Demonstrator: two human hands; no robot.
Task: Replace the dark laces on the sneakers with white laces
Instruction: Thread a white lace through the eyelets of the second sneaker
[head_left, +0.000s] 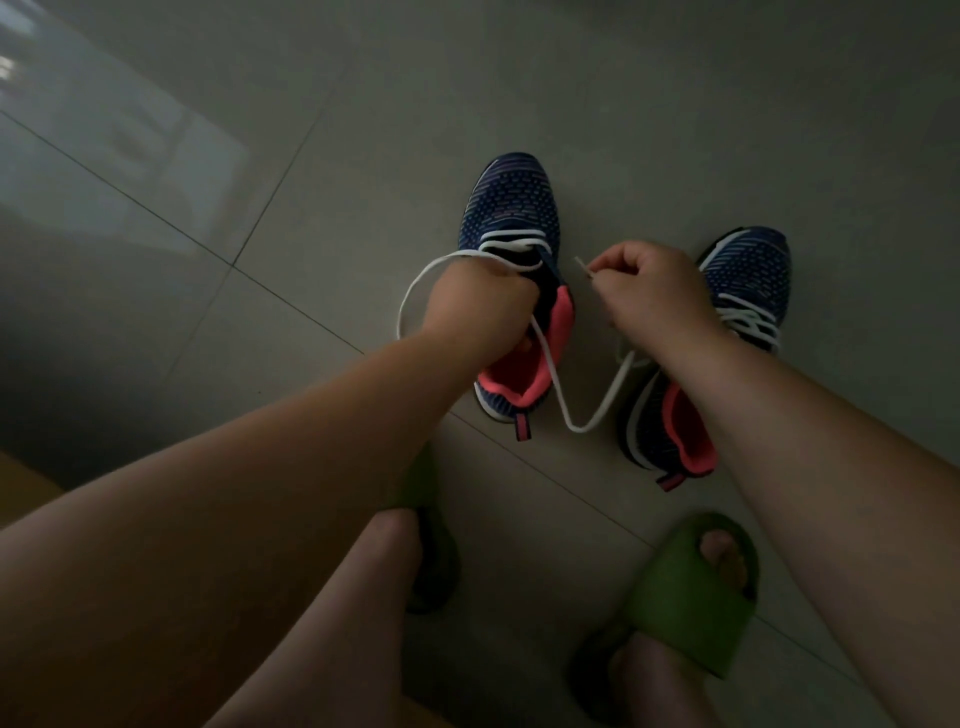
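Two navy sneakers (511, 218) stand on dim grey floor tiles (260, 156) — left hand (480, 306) grips the white lace (561, 384), right hand (654, 286) pinches its tip — green slippers (691, 587) nearby.

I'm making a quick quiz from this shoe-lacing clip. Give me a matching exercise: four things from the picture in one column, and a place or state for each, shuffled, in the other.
Things:
1. left hand
2. right hand
3. left sneaker
4. right sneaker

Places or states:
A. pinches the tip of the white lace
B. white lace only through its front eyelets
C. rests over the left sneaker's tongue, a lace loop beside it
D. partly hidden under a wrist, white laces crossing further up

Pairs: 1-C, 2-A, 3-B, 4-D
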